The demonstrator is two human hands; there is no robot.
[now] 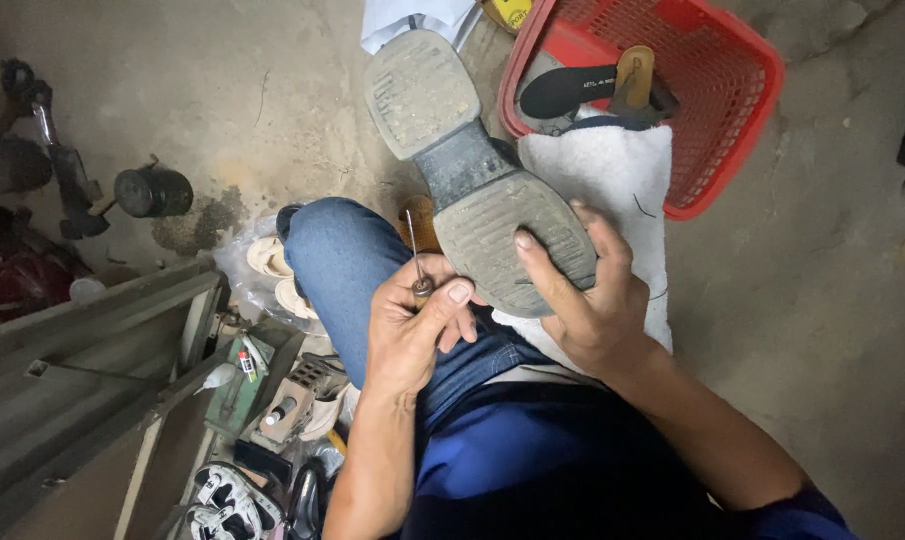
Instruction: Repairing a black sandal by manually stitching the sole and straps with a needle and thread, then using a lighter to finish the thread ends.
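Note:
A dark shoe lies sole up across my lap, its worn grey heel pointing away from me. My right hand grips the toe end, thumb pressed on the ribbed forepart of the sole. My left hand is closed around a sewing awl with a short wooden handle; its thin metal needle points up beside the left edge of the sole. A white towel is spread over my right knee under the shoe.
A red plastic basket with a black insole and a sandal stands at the far right on the concrete floor. A black can and a metal tool lie at the left. A box of small tools and sneakers sit by my left leg.

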